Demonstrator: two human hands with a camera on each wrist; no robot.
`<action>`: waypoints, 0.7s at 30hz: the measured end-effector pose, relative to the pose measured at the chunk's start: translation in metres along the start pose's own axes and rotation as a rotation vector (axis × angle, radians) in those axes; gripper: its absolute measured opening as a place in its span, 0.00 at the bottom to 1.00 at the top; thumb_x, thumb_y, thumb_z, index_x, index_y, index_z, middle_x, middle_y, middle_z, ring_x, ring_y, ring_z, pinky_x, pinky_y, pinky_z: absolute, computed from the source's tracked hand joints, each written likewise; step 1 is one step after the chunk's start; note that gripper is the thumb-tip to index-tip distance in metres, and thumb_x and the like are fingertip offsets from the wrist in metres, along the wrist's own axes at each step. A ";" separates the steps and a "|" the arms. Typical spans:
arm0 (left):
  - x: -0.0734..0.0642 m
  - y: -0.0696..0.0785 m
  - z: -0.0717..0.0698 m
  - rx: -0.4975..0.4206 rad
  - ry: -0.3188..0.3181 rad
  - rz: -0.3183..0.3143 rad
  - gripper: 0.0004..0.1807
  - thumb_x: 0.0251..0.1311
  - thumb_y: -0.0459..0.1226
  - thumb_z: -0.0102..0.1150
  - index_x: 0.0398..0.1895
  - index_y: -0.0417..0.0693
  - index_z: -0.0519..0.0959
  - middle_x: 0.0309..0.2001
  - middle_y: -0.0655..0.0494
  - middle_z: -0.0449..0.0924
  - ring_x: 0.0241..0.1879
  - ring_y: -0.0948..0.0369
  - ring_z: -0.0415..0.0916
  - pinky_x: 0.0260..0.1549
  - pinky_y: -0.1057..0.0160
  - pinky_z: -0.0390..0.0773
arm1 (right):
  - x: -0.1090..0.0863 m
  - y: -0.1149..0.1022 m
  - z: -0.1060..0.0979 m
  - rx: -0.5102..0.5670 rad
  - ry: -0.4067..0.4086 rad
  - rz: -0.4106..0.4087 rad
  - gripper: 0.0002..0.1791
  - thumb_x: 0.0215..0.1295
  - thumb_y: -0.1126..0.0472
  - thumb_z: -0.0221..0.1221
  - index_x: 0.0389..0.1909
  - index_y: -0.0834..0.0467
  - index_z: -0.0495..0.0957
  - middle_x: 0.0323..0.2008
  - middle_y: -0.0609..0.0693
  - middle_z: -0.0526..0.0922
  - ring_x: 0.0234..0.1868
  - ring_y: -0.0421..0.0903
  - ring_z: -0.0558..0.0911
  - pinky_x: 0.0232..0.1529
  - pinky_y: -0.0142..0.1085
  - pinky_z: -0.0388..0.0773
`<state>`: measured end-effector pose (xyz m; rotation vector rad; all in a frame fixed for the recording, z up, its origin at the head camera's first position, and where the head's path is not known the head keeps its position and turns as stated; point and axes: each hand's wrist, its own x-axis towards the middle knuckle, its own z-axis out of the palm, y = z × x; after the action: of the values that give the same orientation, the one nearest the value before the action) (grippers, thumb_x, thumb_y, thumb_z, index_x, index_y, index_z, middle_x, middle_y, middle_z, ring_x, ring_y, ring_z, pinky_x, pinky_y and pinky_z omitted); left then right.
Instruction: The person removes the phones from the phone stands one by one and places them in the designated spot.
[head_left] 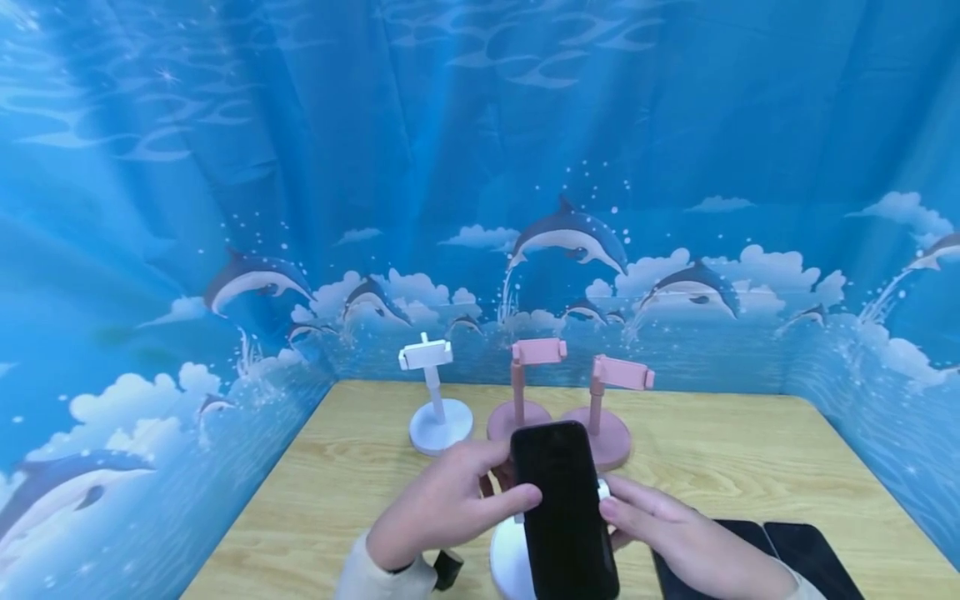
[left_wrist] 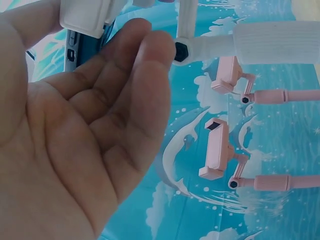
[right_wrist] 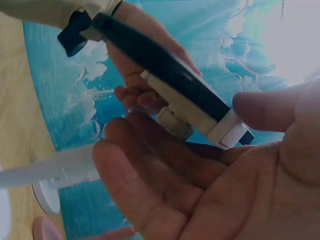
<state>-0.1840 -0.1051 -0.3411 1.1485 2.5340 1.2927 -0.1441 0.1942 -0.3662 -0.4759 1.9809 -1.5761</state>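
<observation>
A black smartphone [head_left: 566,508] sits screen up in the clamp [right_wrist: 229,129] of a white phone stand, whose round base [head_left: 510,554] shows partly beneath it. My left hand [head_left: 450,504] holds the phone's left side, thumb over the screen edge and fingers bent behind. On the opposite side, my right hand [head_left: 675,533] pinches the clamp's white end at the phone's edge, its thumb on the outside. The left wrist view shows the stand's white arm [left_wrist: 280,42] beside the left fingers. Most of the stand is hidden behind the phone in the head view.
Another white phone stand [head_left: 441,427] and two pink stands, one in the middle [head_left: 519,408] and one to its right [head_left: 611,437], stand behind my hands. Dark flat phones [head_left: 813,554] lie at the right front, partly under my right forearm. A dolphin-print curtain [head_left: 450,167] surrounds the wooden table [head_left: 315,492].
</observation>
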 end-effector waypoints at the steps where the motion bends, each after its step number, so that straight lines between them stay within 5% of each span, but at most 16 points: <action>1: 0.000 0.000 0.000 0.003 -0.002 -0.005 0.11 0.71 0.53 0.62 0.48 0.62 0.84 0.32 0.70 0.81 0.32 0.70 0.77 0.30 0.66 0.80 | 0.001 -0.001 0.001 0.003 -0.003 -0.039 0.32 0.87 0.48 0.35 0.83 0.58 0.47 0.74 0.62 0.66 0.62 0.56 0.78 0.62 0.68 0.69; 6: -0.003 0.004 -0.005 0.077 -0.053 -0.047 0.12 0.68 0.55 0.65 0.37 0.60 0.83 0.29 0.72 0.80 0.27 0.71 0.74 0.27 0.67 0.78 | 0.001 -0.009 0.008 -0.180 0.194 -0.241 0.26 0.85 0.52 0.45 0.79 0.50 0.59 0.69 0.55 0.73 0.62 0.46 0.78 0.56 0.39 0.81; 10: -0.004 0.008 -0.008 0.118 -0.158 -0.098 0.15 0.67 0.58 0.64 0.40 0.59 0.85 0.28 0.74 0.80 0.25 0.71 0.74 0.27 0.68 0.78 | -0.003 -0.013 0.015 -0.375 0.352 -0.288 0.19 0.81 0.50 0.52 0.69 0.43 0.72 0.61 0.43 0.80 0.56 0.38 0.81 0.49 0.35 0.82; 13: -0.004 0.008 -0.007 0.130 -0.190 -0.105 0.17 0.69 0.59 0.61 0.45 0.60 0.85 0.27 0.73 0.79 0.25 0.71 0.74 0.26 0.68 0.76 | -0.004 -0.014 0.015 -0.397 0.358 -0.263 0.19 0.80 0.50 0.54 0.67 0.45 0.75 0.61 0.43 0.81 0.53 0.40 0.82 0.46 0.35 0.83; 21: -0.002 0.006 -0.002 0.092 -0.112 -0.072 0.14 0.69 0.56 0.62 0.46 0.60 0.82 0.28 0.70 0.77 0.26 0.70 0.72 0.25 0.69 0.73 | -0.001 -0.014 0.011 -0.406 0.396 -0.140 0.22 0.78 0.47 0.56 0.66 0.53 0.76 0.62 0.53 0.81 0.52 0.47 0.84 0.45 0.31 0.82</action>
<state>-0.1796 -0.1053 -0.3357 1.1016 2.5510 1.0753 -0.1375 0.1827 -0.3545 -0.4943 2.6457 -1.4298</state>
